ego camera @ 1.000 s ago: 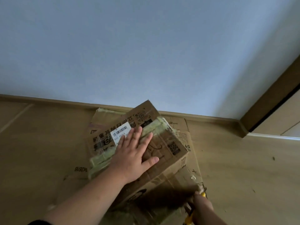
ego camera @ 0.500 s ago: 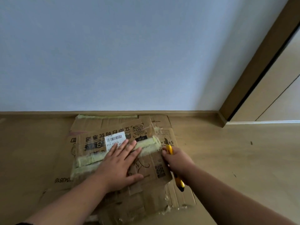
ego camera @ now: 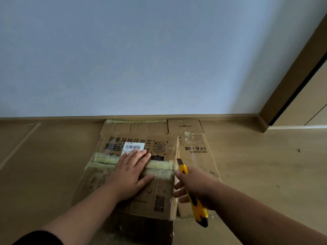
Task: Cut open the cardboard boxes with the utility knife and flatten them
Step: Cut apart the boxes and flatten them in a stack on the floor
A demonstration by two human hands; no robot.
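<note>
A brown cardboard box (ego camera: 159,200) with printed text, a white barcode label and a yellowish taped seam sits on the floor in front of me. My left hand (ego camera: 130,174) presses flat on its top, fingers straight across the seam. My right hand (ego camera: 196,186) grips a yellow utility knife (ego camera: 192,193) at the box's right edge. The blade tip (ego camera: 179,160) points away from me, beside the right end of the tape seam.
Flattened cardboard (ego camera: 196,149) lies under and behind the box, up against the baseboard (ego camera: 134,117). A pale wall rises behind it. A door frame (ego camera: 290,82) stands at the right. Bare wooden floor (ego camera: 265,165) spreads to both sides.
The box has squared up in front of me. My right hand brought the knife from the near side to the box's right edge, by the tape seam. My left hand stays pressed on top.
</note>
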